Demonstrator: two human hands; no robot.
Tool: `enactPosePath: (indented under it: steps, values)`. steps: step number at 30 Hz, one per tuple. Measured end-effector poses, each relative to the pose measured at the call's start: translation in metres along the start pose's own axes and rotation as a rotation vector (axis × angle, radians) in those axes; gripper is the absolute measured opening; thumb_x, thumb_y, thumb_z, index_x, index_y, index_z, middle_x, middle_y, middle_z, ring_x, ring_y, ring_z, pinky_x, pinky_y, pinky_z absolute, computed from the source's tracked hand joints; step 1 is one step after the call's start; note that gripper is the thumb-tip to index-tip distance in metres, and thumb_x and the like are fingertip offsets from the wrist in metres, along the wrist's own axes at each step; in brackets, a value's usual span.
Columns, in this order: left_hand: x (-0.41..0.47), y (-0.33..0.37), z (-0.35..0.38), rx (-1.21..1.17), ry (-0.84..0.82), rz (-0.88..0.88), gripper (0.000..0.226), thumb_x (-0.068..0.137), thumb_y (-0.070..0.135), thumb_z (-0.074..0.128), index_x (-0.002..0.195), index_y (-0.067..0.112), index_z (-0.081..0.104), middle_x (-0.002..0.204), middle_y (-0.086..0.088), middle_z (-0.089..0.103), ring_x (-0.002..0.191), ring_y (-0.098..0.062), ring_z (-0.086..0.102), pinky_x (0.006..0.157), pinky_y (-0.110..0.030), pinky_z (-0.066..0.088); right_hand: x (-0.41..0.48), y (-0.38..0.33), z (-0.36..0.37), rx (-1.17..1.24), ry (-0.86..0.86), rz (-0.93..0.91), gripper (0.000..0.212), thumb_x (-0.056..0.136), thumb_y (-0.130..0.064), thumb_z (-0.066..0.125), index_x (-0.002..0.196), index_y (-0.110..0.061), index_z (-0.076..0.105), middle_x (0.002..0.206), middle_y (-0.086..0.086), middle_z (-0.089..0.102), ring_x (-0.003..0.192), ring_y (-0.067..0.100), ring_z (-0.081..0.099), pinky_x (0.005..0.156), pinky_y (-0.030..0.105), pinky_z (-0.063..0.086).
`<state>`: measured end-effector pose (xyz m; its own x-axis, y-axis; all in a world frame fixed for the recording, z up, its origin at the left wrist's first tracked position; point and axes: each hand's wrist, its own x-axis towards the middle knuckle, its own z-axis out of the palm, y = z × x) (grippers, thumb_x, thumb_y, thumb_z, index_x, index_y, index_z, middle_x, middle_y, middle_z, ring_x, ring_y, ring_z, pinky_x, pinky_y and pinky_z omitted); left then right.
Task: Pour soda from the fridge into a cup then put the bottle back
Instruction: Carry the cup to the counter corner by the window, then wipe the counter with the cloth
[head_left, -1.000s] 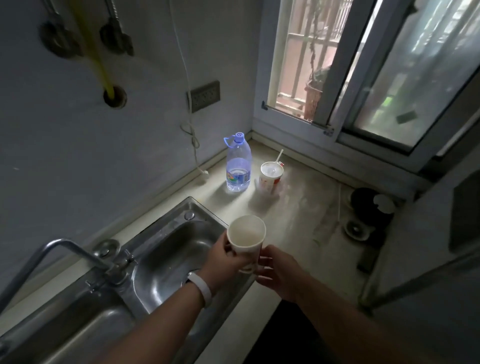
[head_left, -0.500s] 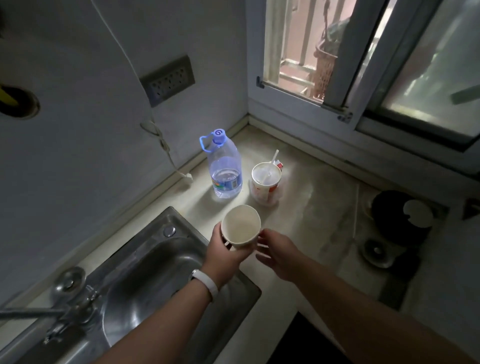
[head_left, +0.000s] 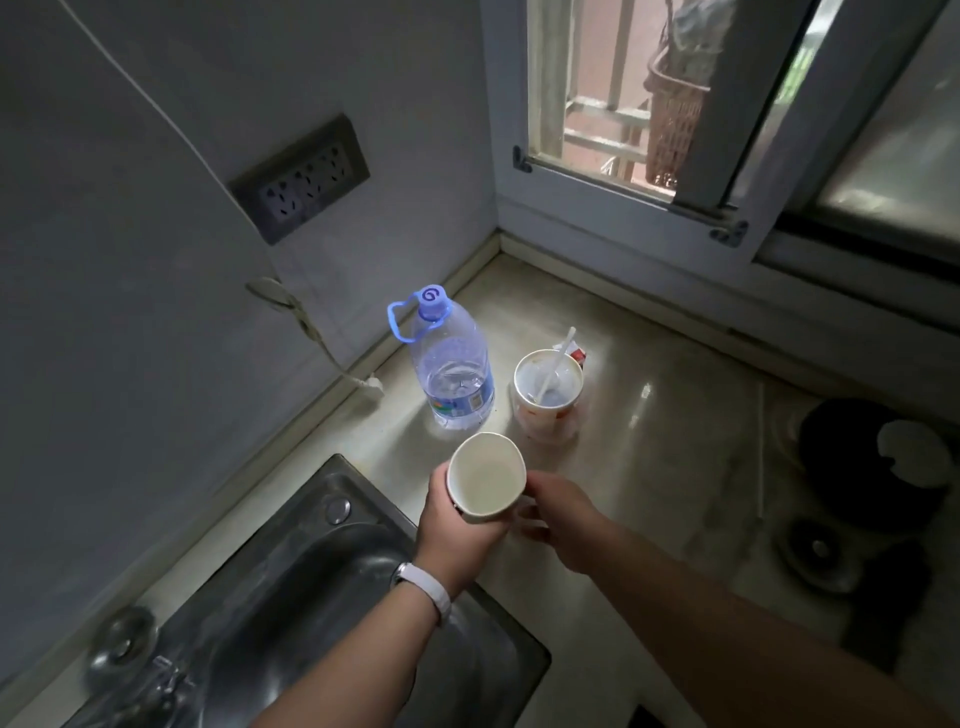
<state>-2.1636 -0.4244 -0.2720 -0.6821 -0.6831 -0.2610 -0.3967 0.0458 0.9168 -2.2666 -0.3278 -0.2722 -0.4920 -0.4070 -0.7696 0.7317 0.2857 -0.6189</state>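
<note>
Holding a white cup (head_left: 485, 480) over the counter (head_left: 649, 441), left grip (head_left: 457, 525) wraps its wall; right grip (head_left: 558, 514) beside, hold unclear; likely light, squeezable.

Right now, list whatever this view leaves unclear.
Head view only:
cup: base hidden by the left hand gripping it.
right hand: fingertips behind the cup, grip unclear.
tap: blurred, cut by the bottom-left edge.
dark objects at right: too dim to identify.
water bottle: label too small to read.

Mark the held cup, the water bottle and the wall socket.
cup (head_left: 485, 480), head view, inner wall.
water bottle (head_left: 453, 364), head view, clear body.
wall socket (head_left: 301, 179), head view, faceplate middle.
</note>
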Motion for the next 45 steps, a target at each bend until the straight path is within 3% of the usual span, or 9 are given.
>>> enactPosePath:
  steps: [4,10,15,21,25,30,36,40,45]
  values:
    - [0.003,-0.006,0.0,0.025,-0.013,-0.015,0.084,0.037,0.047,0.087,0.108,0.037,0.044,0.113,0.008,0.062,0.102,-0.007,0.062,0.088,-0.026,0.049,0.004,0.003,0.002,0.024,0.006,0.042,0.021,0.087,-0.009,0.051,0.067,-0.016,0.051,0.054,0.004,0.04,0.044,0.014,0.043,0.049,0.022,0.036]
    - [0.0,-0.007,-0.001,0.006,-0.023,-0.056,0.083,0.038,0.048,0.086,0.109,0.037,0.043,0.113,0.004,0.063,0.104,-0.01,0.062,0.09,-0.028,0.05,0.004,0.008,0.002,0.02,-0.001,0.027,0.022,0.084,-0.011,0.049,0.064,-0.019,0.045,0.053,0.004,0.035,0.048,0.016,0.037,0.053,0.026,0.023]
    - [-0.005,-0.004,-0.006,0.049,-0.067,-0.155,0.081,0.038,0.048,0.086,0.105,0.041,0.043,0.117,0.003,0.061,0.109,-0.014,0.06,0.098,-0.036,0.05,-0.002,0.01,0.001,0.011,0.045,0.024,0.012,0.085,-0.012,0.051,0.077,-0.014,0.059,0.065,0.007,0.054,0.06,0.02,0.053,0.054,0.025,0.039]
    - [-0.037,0.018,-0.047,0.275,-0.154,-0.148,0.08,0.07,0.039,0.081,0.137,0.025,0.039,0.138,-0.006,0.045,0.126,-0.017,0.045,0.106,-0.035,0.039,-0.03,0.008,-0.01,0.013,0.126,-0.051,0.021,0.095,-0.02,0.056,0.11,-0.009,0.062,0.105,0.006,0.061,0.087,0.022,0.062,0.069,0.031,0.052]
    - [-0.073,0.034,-0.085,0.464,-0.079,-0.019,0.059,0.077,0.045,0.067,0.13,0.026,0.05,0.131,-0.001,0.052,0.121,-0.017,0.049,0.099,-0.031,0.042,-0.067,-0.004,-0.011,-0.01,0.164,-0.211,0.011,0.094,-0.015,0.054,0.099,-0.01,0.062,0.098,0.007,0.06,0.085,0.021,0.06,0.07,0.032,0.05]
    - [-0.127,0.048,-0.141,0.708,0.045,0.13,0.038,0.083,0.043,0.056,0.119,0.029,0.056,0.123,0.005,0.056,0.115,-0.018,0.049,0.09,-0.029,0.044,-0.126,-0.012,0.016,-0.284,0.157,-0.572,0.018,0.091,-0.009,0.051,0.084,-0.018,0.066,0.086,0.008,0.064,0.078,0.023,0.057,0.072,0.037,0.045]
    - [-0.203,0.028,-0.21,0.827,0.176,0.233,0.032,0.087,0.04,0.05,0.115,0.027,0.058,0.116,0.009,0.056,0.11,-0.013,0.049,0.088,-0.031,0.045,-0.193,0.03,0.073,-0.767,0.034,-0.735,0.011,0.089,-0.014,0.059,0.084,-0.016,0.068,0.076,-0.002,0.064,0.07,0.016,0.056,0.065,0.029,0.044]
    - [-0.261,-0.001,-0.253,0.939,0.234,0.212,0.035,0.087,0.043,0.048,0.118,0.028,0.057,0.118,0.009,0.055,0.111,-0.012,0.049,0.089,-0.03,0.045,-0.227,0.076,0.104,-1.319,-0.093,-0.818,0.013,0.091,-0.031,0.057,0.09,-0.022,0.065,0.087,-0.004,0.066,0.078,0.013,0.062,0.07,0.031,0.05]
    - [-0.327,-0.037,-0.296,1.045,0.263,0.083,0.033,0.086,0.043,0.043,0.113,0.03,0.057,0.116,0.008,0.055,0.107,-0.014,0.05,0.085,-0.032,0.045,-0.254,0.13,0.141,-1.59,-0.243,-0.885,0.026,0.096,-0.03,0.049,0.115,-0.016,0.06,0.113,0.004,0.06,0.103,0.022,0.057,0.087,0.032,0.047]
